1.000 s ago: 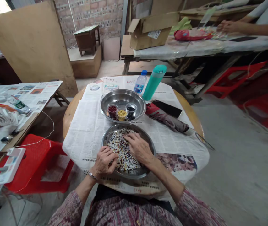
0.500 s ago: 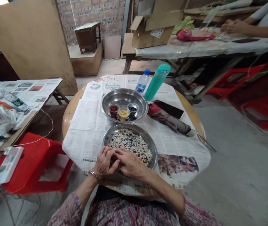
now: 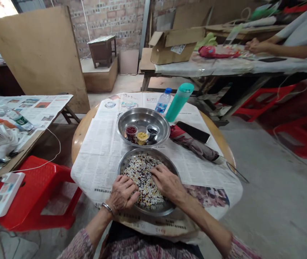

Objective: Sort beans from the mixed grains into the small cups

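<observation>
A steel basin [image 3: 175, 207] near me holds a mix of white grains [image 3: 153, 190] with dark red, black and yellow beans among them. My left hand [image 3: 123, 192], with a bangle at the wrist, rests over the basin's left side, thumb apart from the bent fingers. Over the right half of the mix, my right hand [image 3: 168, 181] reaches in with fingers stretched toward the grains; its thumb is hidden. Behind stands a second steel bowl [image 3: 142, 115]. Inside it sit small clear cups of red beans [image 3: 131, 131], yellow beans [image 3: 141, 136] and black beans [image 3: 152, 132].
Newspaper [image 3: 96, 144] covers the round table. Toward the back right are a water bottle [image 3: 163, 101], a teal bottle [image 3: 179, 102], a phone [image 3: 193, 132] and a folded umbrella [image 3: 196, 145]. A red stool [image 3: 40, 194] stands left. Another person's hands [image 3: 254, 46] are at the far table.
My hands were close together at the basin's lower left. The right hand has moved away to the right and up over the mix; the left has stayed near the left rim.
</observation>
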Motion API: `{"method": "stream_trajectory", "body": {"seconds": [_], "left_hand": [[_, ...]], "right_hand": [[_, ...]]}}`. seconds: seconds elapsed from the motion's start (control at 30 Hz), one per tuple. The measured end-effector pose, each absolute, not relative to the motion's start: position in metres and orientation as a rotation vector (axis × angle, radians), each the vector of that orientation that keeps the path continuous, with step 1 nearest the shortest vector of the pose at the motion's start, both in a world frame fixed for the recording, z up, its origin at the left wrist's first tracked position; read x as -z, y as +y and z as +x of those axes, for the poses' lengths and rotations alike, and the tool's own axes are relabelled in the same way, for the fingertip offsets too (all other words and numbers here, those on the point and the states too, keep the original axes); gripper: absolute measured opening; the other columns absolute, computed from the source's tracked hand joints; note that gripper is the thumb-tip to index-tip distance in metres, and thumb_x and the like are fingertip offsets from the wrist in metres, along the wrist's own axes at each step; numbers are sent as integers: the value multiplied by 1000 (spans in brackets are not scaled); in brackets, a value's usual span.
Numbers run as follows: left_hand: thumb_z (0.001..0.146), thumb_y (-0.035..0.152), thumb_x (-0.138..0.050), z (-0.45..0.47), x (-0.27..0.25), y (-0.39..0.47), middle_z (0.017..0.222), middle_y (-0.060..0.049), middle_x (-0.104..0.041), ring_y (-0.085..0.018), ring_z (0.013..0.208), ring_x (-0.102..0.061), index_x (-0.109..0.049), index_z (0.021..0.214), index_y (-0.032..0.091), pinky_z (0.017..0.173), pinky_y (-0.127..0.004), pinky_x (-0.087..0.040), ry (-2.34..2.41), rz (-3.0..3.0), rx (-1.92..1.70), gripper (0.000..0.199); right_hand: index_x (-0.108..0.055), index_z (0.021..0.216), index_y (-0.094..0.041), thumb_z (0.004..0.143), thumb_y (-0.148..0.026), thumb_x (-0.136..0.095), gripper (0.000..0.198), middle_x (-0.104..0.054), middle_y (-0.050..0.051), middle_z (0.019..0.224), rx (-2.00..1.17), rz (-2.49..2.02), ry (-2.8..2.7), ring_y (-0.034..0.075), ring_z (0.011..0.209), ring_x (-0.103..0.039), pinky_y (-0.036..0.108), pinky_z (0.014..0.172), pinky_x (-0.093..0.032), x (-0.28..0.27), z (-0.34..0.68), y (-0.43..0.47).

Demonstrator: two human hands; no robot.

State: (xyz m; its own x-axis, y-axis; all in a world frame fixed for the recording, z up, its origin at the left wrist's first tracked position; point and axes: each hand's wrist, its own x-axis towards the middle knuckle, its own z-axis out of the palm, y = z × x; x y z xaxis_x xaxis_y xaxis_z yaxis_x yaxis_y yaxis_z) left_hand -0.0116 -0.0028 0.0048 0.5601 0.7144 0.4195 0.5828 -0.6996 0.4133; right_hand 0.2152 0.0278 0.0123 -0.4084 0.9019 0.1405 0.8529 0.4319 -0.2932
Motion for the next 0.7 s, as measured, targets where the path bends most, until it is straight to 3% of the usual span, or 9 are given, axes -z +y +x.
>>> {"method": "stream_trajectory", "body": {"seconds": [0.13,0.27,0.53,0.7], "left_hand": [[95,29,-43,-11,-4,-3,85,-3,-67,-20,85,-54,-64,90,19,83,-40,-38,1082,2566,-857,23],[95,28,-42,-11,-5,-4,87,-4,-68,-20,85,-55,-64,92,19,83,-41,-39,1102,2571,-830,24],[96,33,-40,-13,-4,-3,85,-4,-66,-20,82,-54,-62,91,20,79,-40,-39,1104,2585,-800,26],[96,32,-39,-12,-4,-3,80,-5,-63,-19,78,-53,-61,88,19,76,-39,-40,1130,2592,-778,27]], "right_hand": [[-66,92,-21,90,-13,-50,17,-63,5,91,-414,-1269,-2593,17,85,-60,26,72,-49,-15,192,8],[-65,85,-20,91,-13,-48,19,-66,4,82,-360,-1317,-2514,16,77,-62,26,69,-46,-27,185,23],[-71,95,-23,91,-24,-52,20,-74,3,99,-216,-1493,-2091,18,90,-66,28,76,-45,-88,175,124],[-74,97,-23,89,-25,-51,24,-73,6,102,-203,-1686,-2171,22,95,-64,31,76,-44,-106,152,185]]}}
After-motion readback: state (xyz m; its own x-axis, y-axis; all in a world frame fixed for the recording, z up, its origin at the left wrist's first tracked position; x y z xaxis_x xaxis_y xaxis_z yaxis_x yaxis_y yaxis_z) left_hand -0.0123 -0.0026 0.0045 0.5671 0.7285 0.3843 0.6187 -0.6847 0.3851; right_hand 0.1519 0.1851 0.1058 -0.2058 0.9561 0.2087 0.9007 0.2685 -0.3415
